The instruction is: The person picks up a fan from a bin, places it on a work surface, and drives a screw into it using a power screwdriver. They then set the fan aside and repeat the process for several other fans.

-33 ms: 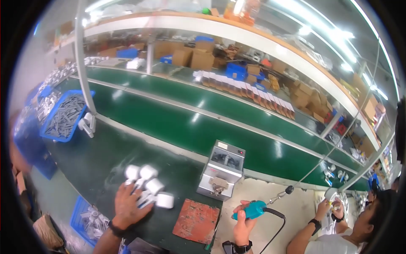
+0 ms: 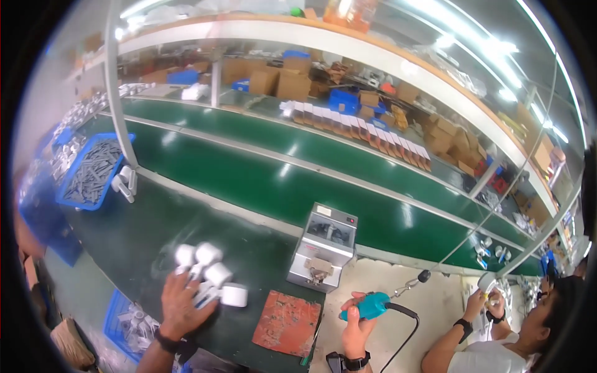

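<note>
My left hand (image 2: 183, 306) lies over several white plastic parts (image 2: 217, 274) with round, cup-like heads and narrow handles. Its fingers and thumb curl about the handles, while the heads point away from me on the dark green bench. My right hand (image 2: 357, 326) grips a teal electric screwdriver (image 2: 373, 306), which hangs from a hook and cable and trails a black cord. The screwdriver's tip is too small to make out. Between my hands lies a worn red mat (image 2: 287, 324), and a small grey metal machine (image 2: 323, 247) stands beyond it.
A blue bin of grey strips (image 2: 93, 171) sits at the left, with white parts (image 2: 124, 184) beside it. Another blue basket (image 2: 115, 323) stands low left. A green conveyor (image 2: 249, 177) runs across behind the bench. At right, a co-worker (image 2: 497, 336) holds a white part.
My left hand and the white parts have slid slightly left across the bench. My right hand keeps hold of the screwdriver. The whole view has shifted a little.
</note>
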{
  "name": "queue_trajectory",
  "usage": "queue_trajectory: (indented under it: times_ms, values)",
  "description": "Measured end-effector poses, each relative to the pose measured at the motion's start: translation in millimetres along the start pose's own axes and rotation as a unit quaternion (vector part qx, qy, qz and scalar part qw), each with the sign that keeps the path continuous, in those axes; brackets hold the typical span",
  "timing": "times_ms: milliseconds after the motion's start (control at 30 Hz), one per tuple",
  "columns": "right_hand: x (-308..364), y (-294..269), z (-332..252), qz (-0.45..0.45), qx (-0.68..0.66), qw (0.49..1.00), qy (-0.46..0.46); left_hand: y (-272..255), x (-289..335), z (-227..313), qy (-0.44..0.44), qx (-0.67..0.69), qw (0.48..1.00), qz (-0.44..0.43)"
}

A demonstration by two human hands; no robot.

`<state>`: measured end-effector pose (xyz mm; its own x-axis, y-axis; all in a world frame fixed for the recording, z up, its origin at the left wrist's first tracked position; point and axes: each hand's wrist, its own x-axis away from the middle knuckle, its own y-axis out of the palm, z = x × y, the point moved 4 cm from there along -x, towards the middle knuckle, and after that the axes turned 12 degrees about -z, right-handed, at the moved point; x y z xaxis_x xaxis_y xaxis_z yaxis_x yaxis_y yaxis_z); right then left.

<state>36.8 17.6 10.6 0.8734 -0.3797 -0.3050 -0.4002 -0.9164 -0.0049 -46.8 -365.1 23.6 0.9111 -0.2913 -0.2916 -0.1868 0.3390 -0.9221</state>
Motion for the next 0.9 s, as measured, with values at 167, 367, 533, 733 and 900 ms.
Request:
queue_trajectory:
  times_ms: [167, 367, 533, 733, 900]
  values:
    - [1, 2, -1, -0.009, -0.005, 1.000, 0.011, -21, 55, -41, -0.079, 0.040, 0.995, 0.055]
    - [1, 0, -2, 0.005, -0.003, 1.000, 0.017, 17, 155, -151, -0.259, 0.386, 0.855, 0.230]
    - [1, 6, -5, -0.023, -0.012, 1.000, 0.013, 37, 233, -208, -0.306, 0.430, 0.804, 0.273]
    - [0, 5, -1, -0.028, -0.009, 0.999, 0.020, 115, 314, -301, -0.372, 0.372, 0.835, 0.163]
    - [6, -12, 19, 0.072, 0.095, 0.993, 0.007, 184, 314, -314, -0.363, 0.222, 0.894, -0.140]
